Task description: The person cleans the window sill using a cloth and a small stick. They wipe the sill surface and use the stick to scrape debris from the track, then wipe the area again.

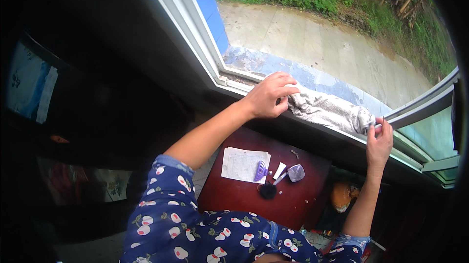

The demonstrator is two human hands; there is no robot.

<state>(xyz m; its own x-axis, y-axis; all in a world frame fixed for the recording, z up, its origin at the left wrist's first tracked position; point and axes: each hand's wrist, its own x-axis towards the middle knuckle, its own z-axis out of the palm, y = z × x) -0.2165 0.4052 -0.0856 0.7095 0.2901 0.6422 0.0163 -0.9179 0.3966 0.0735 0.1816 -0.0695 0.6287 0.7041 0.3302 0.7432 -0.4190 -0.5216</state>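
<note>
A crumpled grey-and-white cloth [326, 111] lies along the track at the bottom of a white window frame [234, 84]. At the cloth's left end is my left hand [269, 96], its fingers curled and its thumb and index finger near the fabric; whether they pinch it is not plain. My right hand [380, 138] is at the other end, with thumb and fingers closed on the bunched cloth beside the window's right side.
Below the sill stands a dark red table [242, 200] with sheets of paper [238, 164], a purple hair claw clip [261, 170], a white tube [279, 170], a black pompom [268, 190] and small items. A sliding glass pane [428, 131] is at the right; a concrete path [311, 39] runs outside.
</note>
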